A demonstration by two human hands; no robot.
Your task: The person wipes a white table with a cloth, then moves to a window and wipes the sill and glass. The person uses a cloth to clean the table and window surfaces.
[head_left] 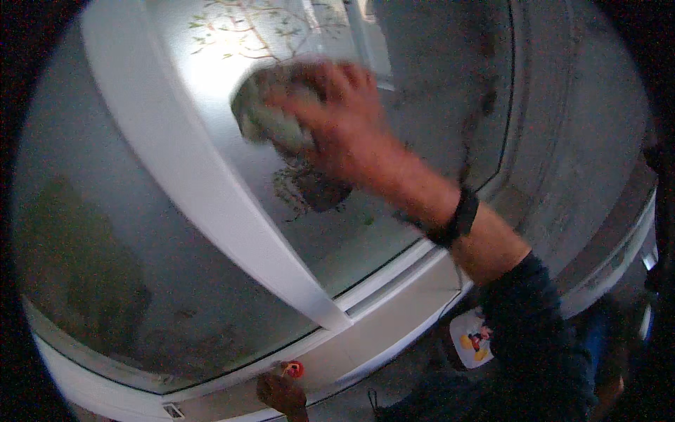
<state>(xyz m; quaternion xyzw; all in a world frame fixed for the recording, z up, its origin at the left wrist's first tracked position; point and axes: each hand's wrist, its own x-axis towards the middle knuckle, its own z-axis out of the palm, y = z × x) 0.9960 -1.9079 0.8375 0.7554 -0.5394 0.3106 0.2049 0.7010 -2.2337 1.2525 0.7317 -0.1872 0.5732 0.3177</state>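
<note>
My right hand (344, 116) presses a bunched greenish-grey cloth (271, 105) against the glass pane (415, 141), its fingers curled over the cloth. Motion smears both the hand and the cloth. Low in the view, by the window sill, my left hand (281, 392) is closed around something with a round red top (294, 368). Most of that thing is hidden by the hand, so its kind does not show. A dark band circles my right wrist.
A white frame bar (204, 165) splits the window in two. Below the panes runs a pale sill (380, 320). Plant branches (260, 28) and a dark pot (320, 190) show through the glass. A pale item with a cartoon figure (471, 341) lies under my right arm.
</note>
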